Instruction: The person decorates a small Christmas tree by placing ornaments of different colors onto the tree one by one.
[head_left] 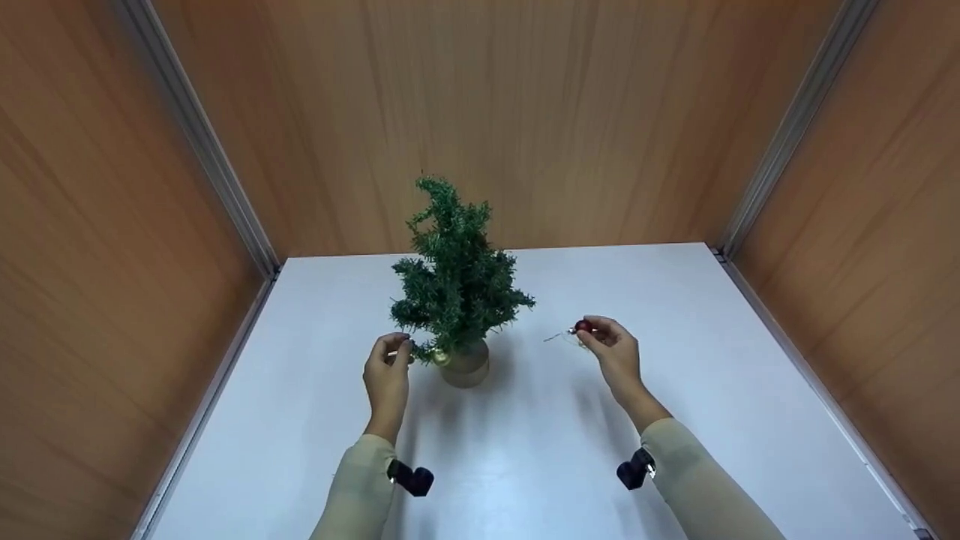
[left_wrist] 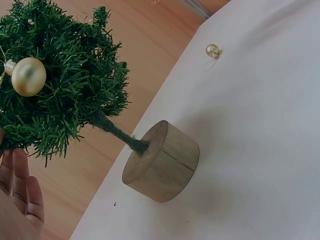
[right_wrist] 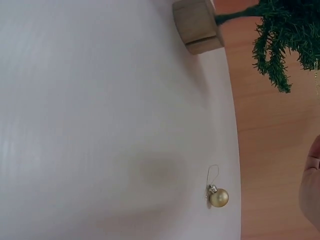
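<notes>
At the left of the small green artificial tree with bristly branches (head_left: 456, 274), the left hand (head_left: 388, 379) has thumb and forefinger together on the tip of a low branch (head_left: 422, 352), probably to steady it, since so thin a twig would sway when touched. Just inside that grip, at the tree's lower left front, a shiny gold ball ornament with a metal cap (left_wrist: 29, 76) hangs cap upward, so its weight likely draws its string straight.

Under the tree, a round pale wooden block with a crack down its side (left_wrist: 162, 162) grips the trunk and stands flat on the smooth white tabletop (head_left: 480, 465); its broad foot presumably serves to hold the tree upright.

To the tree's right, a second gold ball with a thread loop (right_wrist: 219, 197) lies loose on the tabletop, within easy reach. Near it, well apart from the tree, the right hand (head_left: 618, 354) pinches a dark red ball ornament (head_left: 583, 326) in its fingertips, a light hold that seems suited to something small and smooth. Which ornament the thin strand beside it belongs to, I cannot tell.
</notes>
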